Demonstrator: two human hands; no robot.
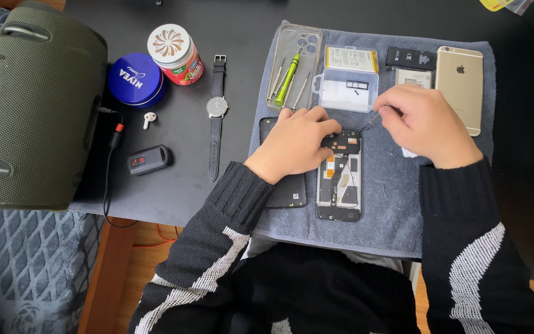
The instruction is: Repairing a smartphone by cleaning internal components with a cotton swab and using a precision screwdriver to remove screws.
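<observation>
An opened phone (340,179) with its back off lies on a grey towel (390,204), showing its black and white insides. My left hand (295,143) rests on the phone's top left corner, fingers curled, pressing it down. My right hand (424,124) pinches a thin metal tool (369,122) whose tip points at the phone's top right corner. A black back cover (288,192) lies partly under my left wrist, beside the phone.
On the towel sit a clear phone case (298,43) with a green screwdriver (288,77) and metal picks, a clear plastic box (347,89), batteries (410,59) and a gold phone (460,86). Left on the black table: wristwatch (217,111), blue tin (136,79), red jar (175,54), earbud (149,119), key fob (148,159), green speaker (29,105).
</observation>
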